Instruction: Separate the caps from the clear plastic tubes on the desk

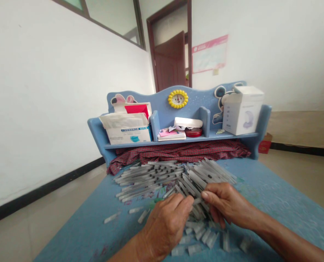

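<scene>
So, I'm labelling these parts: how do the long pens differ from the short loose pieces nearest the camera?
The pens are long and thin; the short pieces are stubby. Many pens show black bits; the short pieces look pale throughout. The pens lie heaped together; the short pieces are more scattered. Both look partly see-through.

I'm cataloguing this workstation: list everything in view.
Desk: one, blue, foreground
Shelf: one, blue, on desk
Pens: many, translucent, desk
Short pieces: over ten, translucent, desk
Cloth: one, red check, under shelf
Mask box: one, white, shelf left
Carton: one, white, shelf right
Tin: one, red, shelf
Case: one, white, shelf
Papers: several, pink, shelf
Clock: one, yellow, above shelf
Cutouts: two, multicoloured, shelf
Poster: one, pink, wall
Door: one, brown, behind
Box: one, red, floor
Left hand: one, by pens
Right hand: one, at pens
</scene>
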The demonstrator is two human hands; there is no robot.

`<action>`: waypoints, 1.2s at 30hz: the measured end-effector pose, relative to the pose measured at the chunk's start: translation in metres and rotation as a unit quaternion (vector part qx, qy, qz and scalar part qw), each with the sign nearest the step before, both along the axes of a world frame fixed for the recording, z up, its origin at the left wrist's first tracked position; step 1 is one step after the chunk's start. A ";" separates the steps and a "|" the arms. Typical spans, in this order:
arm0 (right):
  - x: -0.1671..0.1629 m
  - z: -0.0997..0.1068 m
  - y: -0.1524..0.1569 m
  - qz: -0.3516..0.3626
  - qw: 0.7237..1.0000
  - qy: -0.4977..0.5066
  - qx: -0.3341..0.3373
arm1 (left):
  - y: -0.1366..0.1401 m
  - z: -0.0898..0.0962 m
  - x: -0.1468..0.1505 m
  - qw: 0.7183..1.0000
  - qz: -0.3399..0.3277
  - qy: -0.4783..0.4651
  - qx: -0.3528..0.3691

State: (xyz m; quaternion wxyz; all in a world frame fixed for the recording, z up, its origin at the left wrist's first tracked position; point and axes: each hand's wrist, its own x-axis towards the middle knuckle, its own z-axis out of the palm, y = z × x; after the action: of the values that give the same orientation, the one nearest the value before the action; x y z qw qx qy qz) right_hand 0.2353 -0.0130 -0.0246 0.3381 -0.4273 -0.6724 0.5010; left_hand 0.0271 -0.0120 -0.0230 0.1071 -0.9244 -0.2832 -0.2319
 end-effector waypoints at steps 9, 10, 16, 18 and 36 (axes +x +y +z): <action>-0.001 0.003 -0.001 0.004 1.000 -0.006 -0.020 | 0.000 -0.001 0.000 1.000 0.008 -0.002 -0.018; -0.001 0.004 -0.001 0.000 1.000 -0.008 -0.024 | 0.001 -0.001 0.001 1.000 0.008 0.001 -0.019; -0.001 0.005 -0.002 0.016 0.999 -0.001 -0.050 | 0.001 -0.002 0.002 1.000 0.013 0.004 -0.027; 0.000 0.005 -0.002 0.006 0.999 -0.019 -0.045 | 0.001 -0.001 0.002 1.000 0.012 0.002 -0.020; 0.004 0.008 0.002 -0.012 0.997 0.004 -0.074 | 0.004 -0.003 0.002 0.996 -0.007 -0.036 -0.078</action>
State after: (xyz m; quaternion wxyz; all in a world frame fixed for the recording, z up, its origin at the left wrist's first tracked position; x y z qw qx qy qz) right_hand 0.2389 -0.0111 -0.0171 0.3140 -0.4572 -0.6272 0.5468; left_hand 0.0292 -0.0081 -0.0257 0.0230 -0.9229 -0.2979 -0.2427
